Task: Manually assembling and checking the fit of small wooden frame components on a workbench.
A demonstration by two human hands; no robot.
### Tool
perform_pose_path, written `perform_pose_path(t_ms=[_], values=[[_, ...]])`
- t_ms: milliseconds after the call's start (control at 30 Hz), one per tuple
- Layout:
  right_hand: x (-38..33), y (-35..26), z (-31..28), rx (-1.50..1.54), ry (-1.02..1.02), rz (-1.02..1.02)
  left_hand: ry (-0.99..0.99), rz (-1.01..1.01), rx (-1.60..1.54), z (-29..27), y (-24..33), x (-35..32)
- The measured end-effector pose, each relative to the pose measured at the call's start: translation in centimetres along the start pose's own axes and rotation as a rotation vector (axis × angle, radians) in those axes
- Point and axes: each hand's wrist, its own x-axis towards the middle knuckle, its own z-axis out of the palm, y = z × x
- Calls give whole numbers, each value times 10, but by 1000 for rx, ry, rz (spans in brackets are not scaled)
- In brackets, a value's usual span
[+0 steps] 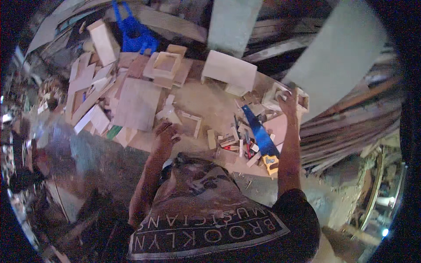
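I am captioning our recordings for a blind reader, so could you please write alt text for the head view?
A person's right hand is at a small wooden box at the right end of a cluttered workbench; the left hand is by the near edge. A blue-bladed handsaw with a yellow handle lies beside the right forearm, among wood scraps.

The room is dim and grainy; the table catches soft, pale light; a small light glares at lower right; the planks curve toward the black rim, where details seem smeared.
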Motion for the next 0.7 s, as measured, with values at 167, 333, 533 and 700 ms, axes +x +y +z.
perform_pose_path(t_ms=[167,333,533,700], values=[[36,55,48,-155,-368,-226,139,-117,-61,16,11,0],[68,82,63,-588,-562,-564,39,-90,-210,18,20,-13],[57,88,59,-565,-65,-915,102,-166,-266,9,15,-12],[47,81,60,-265,-207,-530,106,-156,-160,22,21,-9]])
